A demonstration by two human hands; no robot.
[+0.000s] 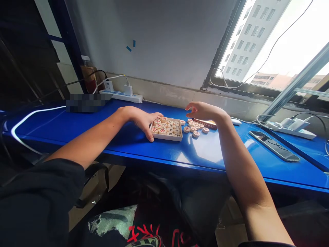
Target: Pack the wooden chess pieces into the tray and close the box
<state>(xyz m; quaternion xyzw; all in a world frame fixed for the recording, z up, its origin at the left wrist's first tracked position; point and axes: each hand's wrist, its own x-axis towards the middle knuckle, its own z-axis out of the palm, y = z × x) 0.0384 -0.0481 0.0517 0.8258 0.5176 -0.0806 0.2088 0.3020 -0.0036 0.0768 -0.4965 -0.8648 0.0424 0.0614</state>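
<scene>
My left hand (144,120) is closed on the left side of a shallow white box (168,138), its thumb along the near corner. Inside the box, round xiangqi pieces (169,125) with red and black characters lie in rows. My right hand (202,110) is raised just above and behind a loose group of xiangqi pieces (195,134) to the right of the box. Its fingers are bent and apart, and nothing shows between them. One more loose piece (182,122) lies against the box's right edge. A box lid (205,123) with a brown side is partly hidden behind my right hand.
The blue table (159,152) runs along a wall. At the back left stands a power strip (123,95) with chargers plugged in. A phone (274,145), a white mouse (235,121) and another power strip (290,128) with cables are on the right, below a window.
</scene>
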